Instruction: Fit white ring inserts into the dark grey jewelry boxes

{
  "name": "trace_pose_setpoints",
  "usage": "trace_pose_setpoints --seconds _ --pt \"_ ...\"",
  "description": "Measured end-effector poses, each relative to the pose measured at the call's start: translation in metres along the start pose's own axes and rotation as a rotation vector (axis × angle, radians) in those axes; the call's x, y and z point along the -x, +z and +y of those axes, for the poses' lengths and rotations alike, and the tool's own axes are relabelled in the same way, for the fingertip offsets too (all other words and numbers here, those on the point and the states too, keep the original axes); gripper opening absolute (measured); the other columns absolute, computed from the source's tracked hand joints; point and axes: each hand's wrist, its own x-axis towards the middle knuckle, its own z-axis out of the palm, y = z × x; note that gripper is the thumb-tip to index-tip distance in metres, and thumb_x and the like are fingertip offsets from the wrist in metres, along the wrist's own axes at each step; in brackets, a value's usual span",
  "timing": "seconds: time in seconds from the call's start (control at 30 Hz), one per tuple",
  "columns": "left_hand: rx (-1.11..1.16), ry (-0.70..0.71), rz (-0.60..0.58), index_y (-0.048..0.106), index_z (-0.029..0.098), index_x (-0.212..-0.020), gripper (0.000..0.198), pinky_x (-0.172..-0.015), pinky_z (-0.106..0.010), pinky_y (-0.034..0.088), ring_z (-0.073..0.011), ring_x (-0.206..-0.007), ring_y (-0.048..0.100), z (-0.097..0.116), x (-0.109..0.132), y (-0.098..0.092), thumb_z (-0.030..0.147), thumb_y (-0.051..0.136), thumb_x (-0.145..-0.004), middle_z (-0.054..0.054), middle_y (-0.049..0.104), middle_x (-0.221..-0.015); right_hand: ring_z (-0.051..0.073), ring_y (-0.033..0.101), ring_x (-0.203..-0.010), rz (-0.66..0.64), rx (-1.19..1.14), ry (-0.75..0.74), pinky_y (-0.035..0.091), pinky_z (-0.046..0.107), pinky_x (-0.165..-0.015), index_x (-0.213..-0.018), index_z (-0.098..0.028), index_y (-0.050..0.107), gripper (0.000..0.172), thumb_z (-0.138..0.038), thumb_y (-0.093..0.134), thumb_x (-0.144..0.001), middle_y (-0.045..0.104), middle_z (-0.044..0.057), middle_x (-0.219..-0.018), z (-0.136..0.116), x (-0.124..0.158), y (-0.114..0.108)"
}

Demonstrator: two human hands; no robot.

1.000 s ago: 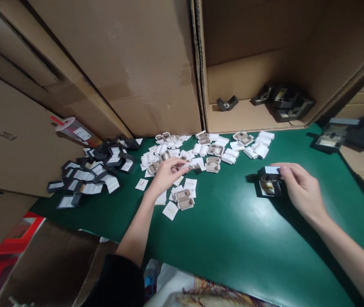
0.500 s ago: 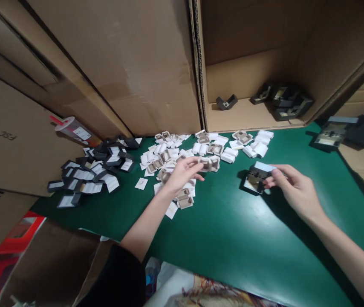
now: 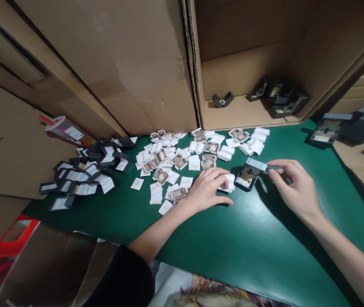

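Cardboard carton, open toward me: several black hinged boxes on its floor, one apart at left. On the green table, an open black box with something pale inside (too small to name). Its lid edge lies at my right hand's fingertips, narrowly parted; can't tell if they grip. Left hand: thumb wide, fingers over a white insert beside that box, grip unclear.
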Motion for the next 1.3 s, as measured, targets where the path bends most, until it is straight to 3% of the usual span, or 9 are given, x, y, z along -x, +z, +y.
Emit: trace_pose_setpoints --seconds 0.07,0.2,0.3,0.37,0.47,0.57,0.7,1.1,1.3 --pt "0.062 -0.020 -0.014 0.054 0.020 -0.081 0.030 -0.096 -0.041 0.044 -0.0270 -0.119 0.052 -0.001 -0.002 -0.007 0.044 0.071 -0.077 -0.009 0.056 -0.126 0.012 0.053 -0.066 0.009 -0.008 0.020 0.044 0.028 -0.060 -0.088 -0.021 0.066 0.017 -0.035 0.057 -0.083 0.063 0.003 -0.097 0.001 0.000 0.001" --pt "-0.060 -0.107 0.093 0.057 0.019 -0.090 0.009 -0.094 -0.038 0.044 -0.0231 -0.114 0.053 -0.006 -0.007 -0.024 0.027 0.052 -0.092 -0.008 0.058 -0.118 0.016 0.058 -0.078 0.038 -0.034 0.026 0.046 0.029 -0.065 -0.083 -0.021 0.066 0.016 -0.034 0.057 -0.082 0.065 0.004 -0.096 0.002 -0.001 0.000" --pt "-0.263 -0.129 0.063 0.059 0.019 -0.099 0.012 -0.091 -0.040 0.044 -0.0242 -0.108 0.053 -0.017 -0.007 -0.033 0.018 0.054 -0.089 -0.007 0.058 -0.112 0.018 0.060 -0.084 0.053 -0.047 0.009 0.046 0.031 -0.066 -0.080 -0.021 0.066 0.016 -0.034 0.057 -0.082 0.065 0.006 -0.095 0.002 -0.002 -0.001" --pt "-0.339 -0.157 0.025 0.061 0.019 -0.096 0.010 -0.086 -0.040 0.045 -0.0240 -0.102 0.053 -0.024 -0.004 -0.038 0.017 0.055 -0.087 -0.007 0.058 -0.105 0.019 0.061 -0.085 0.054 -0.052 -0.003 0.046 0.031 -0.066 -0.080 -0.021 0.066 0.016 -0.033 0.056 -0.082 0.066 0.006 -0.095 0.001 -0.002 -0.002" --pt "-0.406 -0.232 0.065 0.060 0.018 -0.091 0.006 -0.081 -0.037 0.046 -0.0230 -0.095 0.053 -0.035 0.004 -0.047 0.017 0.056 -0.087 -0.007 0.055 -0.099 0.019 0.061 -0.085 0.046 -0.057 -0.008 0.047 0.031 -0.066 -0.081 -0.021 0.067 0.016 -0.033 0.057 -0.082 0.066 0.006 -0.095 0.001 -0.002 -0.002" --pt "-0.441 -0.260 0.077 0.058 0.018 -0.104 0.017 -0.085 -0.037 0.045 -0.0239 -0.101 0.051 -0.045 0.010 -0.055 0.018 0.056 -0.087 -0.007 0.055 -0.106 0.018 0.062 -0.084 0.031 -0.058 -0.006 0.048 0.031 -0.066 -0.081 -0.021 0.067 0.016 -0.033 0.057 -0.082 0.065 0.006 -0.095 0.000 -0.001 -0.001" --pt "-0.479 -0.239 -0.014 0.055 0.018 -0.118 0.034 -0.093 -0.041 0.041 -0.0262 -0.112 0.047 -0.055 0.015 -0.059 0.020 0.061 -0.085 -0.008 0.055 -0.119 0.017 0.061 -0.082 0.014 -0.062 -0.015 0.048 0.030 -0.065 -0.081 -0.020 0.067 0.016 -0.033 0.057 -0.082 0.065 0.005 -0.095 -0.001 -0.001 0.000" --pt "-0.331 -0.213 -0.155 0.066 0.020 -0.110 0.030 -0.101 -0.046 0.039 -0.0271 -0.122 0.047 -0.051 0.017 -0.068 0.035 0.046 -0.093 -0.008 0.055 -0.131 0.018 0.062 -0.085 0.008 -0.076 -0.020 0.049 0.032 -0.067 -0.080 -0.022 0.067 0.015 -0.034 0.058 -0.082 0.066 0.005 -0.095 0.001 -0.002 -0.002" --pt "-0.298 -0.260 -0.070 0.062 0.019 -0.114 0.033 -0.088 -0.037 0.049 -0.0209 -0.103 0.061 -0.045 0.017 -0.068 0.024 0.035 -0.096 -0.006 0.065 -0.115 0.017 0.062 -0.084 0.007 -0.076 -0.034 0.048 0.030 -0.068 -0.081 -0.021 0.067 0.014 -0.032 0.058 -0.083 0.066 0.004 -0.095 0.001 -0.002 -0.002"
